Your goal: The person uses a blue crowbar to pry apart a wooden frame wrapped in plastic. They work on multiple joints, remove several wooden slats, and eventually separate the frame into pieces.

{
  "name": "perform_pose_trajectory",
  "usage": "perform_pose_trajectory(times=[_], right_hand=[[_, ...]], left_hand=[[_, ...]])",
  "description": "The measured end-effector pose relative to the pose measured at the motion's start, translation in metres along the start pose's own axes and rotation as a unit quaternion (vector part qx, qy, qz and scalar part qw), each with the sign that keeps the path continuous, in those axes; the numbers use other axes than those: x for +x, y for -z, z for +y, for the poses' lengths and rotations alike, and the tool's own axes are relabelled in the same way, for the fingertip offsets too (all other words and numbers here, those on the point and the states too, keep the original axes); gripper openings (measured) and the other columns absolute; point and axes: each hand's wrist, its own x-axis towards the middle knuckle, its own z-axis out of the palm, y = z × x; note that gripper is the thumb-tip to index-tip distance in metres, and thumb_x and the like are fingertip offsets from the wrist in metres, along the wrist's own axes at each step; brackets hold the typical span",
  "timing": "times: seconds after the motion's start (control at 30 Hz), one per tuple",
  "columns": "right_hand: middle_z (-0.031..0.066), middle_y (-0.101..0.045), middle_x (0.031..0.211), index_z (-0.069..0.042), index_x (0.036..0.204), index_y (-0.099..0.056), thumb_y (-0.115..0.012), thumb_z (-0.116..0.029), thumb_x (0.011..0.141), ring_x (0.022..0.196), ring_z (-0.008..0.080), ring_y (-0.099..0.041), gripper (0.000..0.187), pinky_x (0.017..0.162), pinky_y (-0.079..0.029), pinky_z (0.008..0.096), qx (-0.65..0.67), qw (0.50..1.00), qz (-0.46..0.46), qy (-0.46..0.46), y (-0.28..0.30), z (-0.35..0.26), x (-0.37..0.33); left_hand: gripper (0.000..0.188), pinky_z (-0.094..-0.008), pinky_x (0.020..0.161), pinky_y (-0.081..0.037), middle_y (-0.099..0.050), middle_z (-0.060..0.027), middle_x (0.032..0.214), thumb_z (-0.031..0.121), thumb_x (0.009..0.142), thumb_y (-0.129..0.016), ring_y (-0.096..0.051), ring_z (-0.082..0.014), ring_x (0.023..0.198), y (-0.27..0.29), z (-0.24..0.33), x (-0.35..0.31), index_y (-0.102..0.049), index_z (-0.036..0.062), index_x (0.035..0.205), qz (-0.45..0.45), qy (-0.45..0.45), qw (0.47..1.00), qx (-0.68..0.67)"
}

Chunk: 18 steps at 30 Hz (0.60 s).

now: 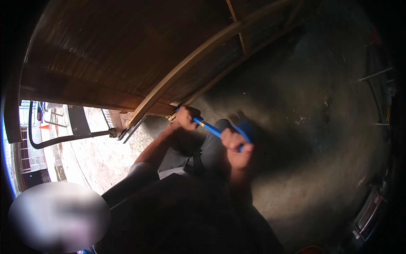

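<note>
A long blue tool, by its bar and looped grip a hacksaw, spans the space between my two hands; its blade cannot be made out. My right hand is closed round the grip at the near right end, smeared a little by motion. Around the far left end of the bar is my left hand, also closed. That end meets the corner of a wooden frame, where slats come together; the exact contact is hidden by my left hand.
A large brown wooden panel with a long curved-looking slat fills the upper left. A dark metal tube frame stands at the left in bright light. Concrete floor spreads on the right, with a framed object at the edge.
</note>
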Motion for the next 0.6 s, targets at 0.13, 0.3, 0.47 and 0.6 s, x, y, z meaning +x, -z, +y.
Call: perform_pose_trajectory(times=[0.13,0.3,0.47,0.6], right_hand=[[0.0016,-0.059,0.071,-0.008,0.076,-0.057,-0.051,-0.011,0.088,0.061,0.0127,-0.057,0.014,0.055,-0.042,0.03,-0.312,0.944,-0.101,-0.031,-0.043,0.008,0.048],[0.0007,-0.054,0.07,-0.005,0.097,-0.059,-0.069,-0.029,0.088,0.049,0.012,-0.046,0.027,0.045,-0.038,0.0261,-0.055,0.989,-0.1,-0.088,-0.024,0.034,0.031],[-0.0022,-0.041,0.066,-0.009,0.086,-0.047,-0.066,-0.046,0.087,0.053,0.0143,-0.036,0.042,0.052,-0.03,0.0304,-0.046,0.992,-0.022,-0.112,0.02,0.043,-0.027],[0.0013,-0.041,0.076,-0.012,0.084,-0.042,-0.062,-0.052,0.088,0.072,0.0188,-0.038,0.045,0.071,-0.032,0.0367,0.049,0.995,0.012,-0.08,0.046,0.047,-0.061]], left_hand=[[0.013,-0.0425,0.053,-0.041,-0.053,-0.0176,0.061,0.014,0.065,-0.062,-0.053,-0.0375,0.057,0.021,-0.013,-0.002,-0.054,0.0035,0.063,0.023,0.118,0.981,-0.151],[0.009,-0.0434,0.057,-0.046,-0.059,-0.0186,0.067,0.011,0.066,-0.062,-0.058,-0.0415,0.063,0.004,-0.007,-0.005,-0.063,0.0043,0.072,0.126,0.024,0.991,-0.031],[0.013,-0.0435,0.058,-0.045,-0.055,-0.0112,0.062,0.015,0.06,-0.068,-0.057,-0.0358,0.061,-0.007,0.008,-0.001,-0.057,0.0104,0.066,0.15,0.033,0.988,-0.003],[0.016,-0.0429,0.059,-0.044,-0.056,-0.0085,0.062,0.017,0.06,-0.069,-0.058,-0.0327,0.06,-0.017,0.012,-0.006,-0.056,0.0119,0.068,0.147,0.04,0.988,0.014]])
